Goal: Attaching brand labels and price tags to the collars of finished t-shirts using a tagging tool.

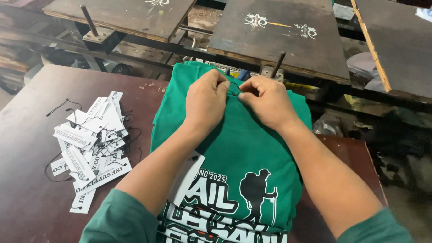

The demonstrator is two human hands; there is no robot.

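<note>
Head view: both hands sit at the far end of a stack of green shirts (255, 149), near the neck part of the top one. The left hand (206, 100) is pinched shut on a thin black string (234, 91), and the right hand (267, 99) is pinched shut on the same string just beside it, so the fingertips almost touch. The string is small and partly hidden by the fingers, so I cannot tell what it is looped through. A white tag (187, 177) lies on the shirts, close to the person's left arm. To the left of the shirts, on the brown table (21, 157), there is a heap of white paper tags (90, 145) with black strings. Past the shirts stand dark flat boards (280, 33) with pale paint marks. To do this bit well, I think the hands should stay close together and pull the string gently, so it does not snap. The shirt should stay flat and smooth. Small, slow finger moves look best here, since the string is so thin.
</note>
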